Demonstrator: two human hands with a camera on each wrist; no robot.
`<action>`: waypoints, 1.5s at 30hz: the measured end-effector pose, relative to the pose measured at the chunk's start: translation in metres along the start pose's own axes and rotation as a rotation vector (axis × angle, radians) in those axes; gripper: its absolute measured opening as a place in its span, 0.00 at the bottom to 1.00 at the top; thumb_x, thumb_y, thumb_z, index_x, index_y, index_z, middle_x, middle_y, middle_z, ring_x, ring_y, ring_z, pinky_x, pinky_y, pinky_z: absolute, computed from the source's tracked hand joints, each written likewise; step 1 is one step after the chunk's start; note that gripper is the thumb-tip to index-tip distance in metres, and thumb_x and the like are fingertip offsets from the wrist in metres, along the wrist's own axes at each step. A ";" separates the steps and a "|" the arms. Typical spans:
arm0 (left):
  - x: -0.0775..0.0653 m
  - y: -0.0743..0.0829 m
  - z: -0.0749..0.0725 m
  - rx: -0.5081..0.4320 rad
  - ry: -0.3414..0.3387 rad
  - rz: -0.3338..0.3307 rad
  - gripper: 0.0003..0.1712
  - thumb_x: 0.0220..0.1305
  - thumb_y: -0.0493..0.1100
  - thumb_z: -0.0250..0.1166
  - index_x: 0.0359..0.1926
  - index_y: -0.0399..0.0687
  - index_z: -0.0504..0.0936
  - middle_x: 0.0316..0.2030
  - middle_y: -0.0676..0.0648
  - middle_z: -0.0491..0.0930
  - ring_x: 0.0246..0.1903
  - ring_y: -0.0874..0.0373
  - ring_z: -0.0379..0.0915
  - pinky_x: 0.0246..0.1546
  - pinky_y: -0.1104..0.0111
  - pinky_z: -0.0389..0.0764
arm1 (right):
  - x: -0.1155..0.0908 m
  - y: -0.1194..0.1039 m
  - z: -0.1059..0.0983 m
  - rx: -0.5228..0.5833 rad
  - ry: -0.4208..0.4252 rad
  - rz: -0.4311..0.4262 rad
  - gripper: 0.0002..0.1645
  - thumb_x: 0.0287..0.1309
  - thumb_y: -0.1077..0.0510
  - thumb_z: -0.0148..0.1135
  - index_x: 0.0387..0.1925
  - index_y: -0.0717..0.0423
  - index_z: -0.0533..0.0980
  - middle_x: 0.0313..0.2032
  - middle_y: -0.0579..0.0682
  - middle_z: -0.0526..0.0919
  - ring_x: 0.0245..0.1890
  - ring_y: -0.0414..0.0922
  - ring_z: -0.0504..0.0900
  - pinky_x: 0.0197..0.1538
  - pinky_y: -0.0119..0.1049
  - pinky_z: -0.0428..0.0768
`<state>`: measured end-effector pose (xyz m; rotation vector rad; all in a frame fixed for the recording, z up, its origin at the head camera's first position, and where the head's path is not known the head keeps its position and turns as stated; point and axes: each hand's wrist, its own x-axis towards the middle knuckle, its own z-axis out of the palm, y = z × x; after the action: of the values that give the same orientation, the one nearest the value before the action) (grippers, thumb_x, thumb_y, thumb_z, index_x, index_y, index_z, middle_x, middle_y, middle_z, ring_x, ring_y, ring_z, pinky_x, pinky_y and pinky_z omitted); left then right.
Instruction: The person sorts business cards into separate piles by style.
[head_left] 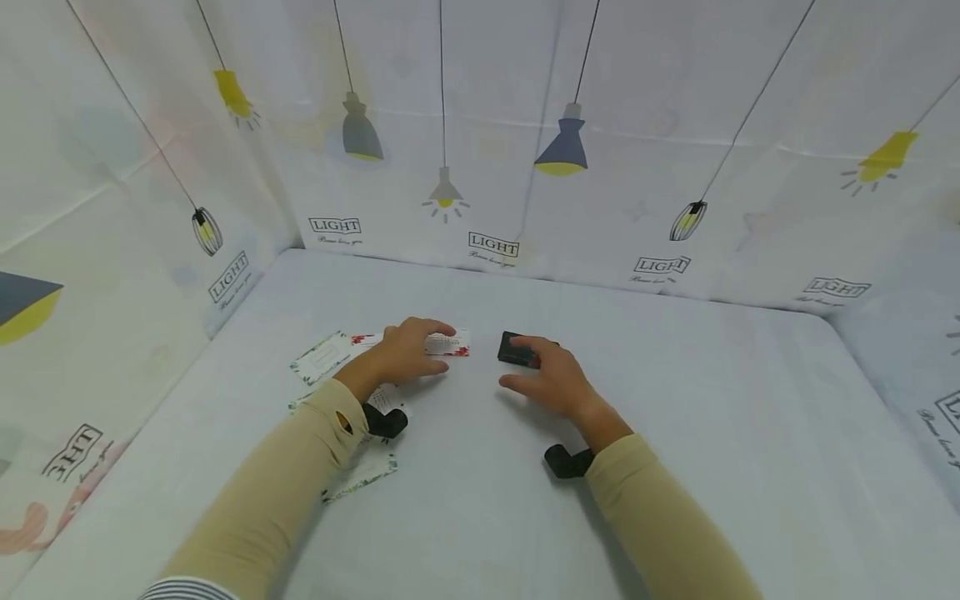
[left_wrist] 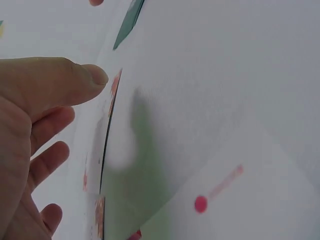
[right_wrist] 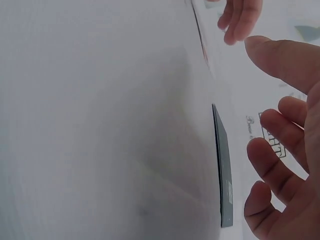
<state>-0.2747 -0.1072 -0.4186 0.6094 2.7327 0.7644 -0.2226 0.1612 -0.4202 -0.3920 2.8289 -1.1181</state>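
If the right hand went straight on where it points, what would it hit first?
Probably the flat dark object, partly hidden behind the right hand in the head view; the height between them is hard to judge.

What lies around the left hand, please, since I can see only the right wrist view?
Observer: In the head view, several white cards, printed with leaves or flowers, lie around the left hand.
Operator: Thank you; would you kindly tell me whether that hand is pinching one?
Observer: No, the left wrist view shows its thumb apart from its fingers, with nothing pinched between them.
Operator: And is there any card nearer the person?
Observer: Yes, a green-edged card shows beside the left sleeve.
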 end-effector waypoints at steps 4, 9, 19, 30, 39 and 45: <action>0.000 -0.010 -0.005 0.016 0.014 -0.009 0.33 0.62 0.48 0.70 0.68 0.54 0.73 0.66 0.45 0.70 0.67 0.46 0.60 0.57 0.47 0.59 | 0.000 -0.004 0.004 0.003 -0.009 -0.005 0.40 0.54 0.46 0.74 0.66 0.54 0.72 0.53 0.55 0.80 0.48 0.51 0.75 0.46 0.46 0.75; 0.002 -0.023 -0.008 0.027 0.027 -0.041 0.35 0.61 0.47 0.70 0.68 0.51 0.72 0.65 0.45 0.71 0.67 0.46 0.60 0.57 0.47 0.59 | 0.001 -0.007 0.009 -0.001 -0.019 -0.009 0.40 0.54 0.46 0.74 0.66 0.54 0.73 0.53 0.54 0.80 0.47 0.50 0.75 0.44 0.43 0.75; 0.010 -0.037 -0.011 -0.019 0.019 -0.099 0.31 0.61 0.49 0.69 0.66 0.52 0.74 0.65 0.44 0.71 0.65 0.46 0.62 0.59 0.45 0.57 | 0.001 -0.012 0.014 0.012 -0.017 -0.013 0.39 0.54 0.46 0.74 0.66 0.53 0.73 0.58 0.52 0.78 0.48 0.49 0.75 0.44 0.42 0.75; 0.011 -0.034 -0.017 0.043 0.024 -0.090 0.26 0.61 0.50 0.71 0.59 0.51 0.80 0.58 0.47 0.78 0.60 0.47 0.66 0.54 0.48 0.57 | -0.001 -0.013 0.014 0.006 -0.010 -0.006 0.39 0.55 0.47 0.74 0.66 0.52 0.73 0.59 0.50 0.78 0.48 0.48 0.75 0.43 0.41 0.75; 0.010 -0.039 -0.015 0.058 0.060 -0.105 0.27 0.59 0.55 0.72 0.58 0.54 0.82 0.59 0.47 0.77 0.61 0.48 0.65 0.56 0.50 0.56 | -0.002 -0.013 0.016 0.010 -0.016 -0.009 0.39 0.55 0.47 0.74 0.66 0.54 0.73 0.58 0.51 0.79 0.47 0.48 0.76 0.43 0.42 0.75; 0.007 -0.034 -0.021 0.019 0.076 -0.087 0.26 0.60 0.54 0.72 0.58 0.55 0.81 0.61 0.47 0.75 0.61 0.48 0.65 0.55 0.50 0.57 | -0.001 -0.011 0.015 0.002 -0.013 -0.021 0.39 0.56 0.47 0.73 0.67 0.54 0.72 0.59 0.51 0.78 0.47 0.48 0.76 0.43 0.41 0.75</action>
<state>-0.2991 -0.1397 -0.4196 0.4712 2.8181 0.7565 -0.2164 0.1437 -0.4241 -0.4278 2.8189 -1.1184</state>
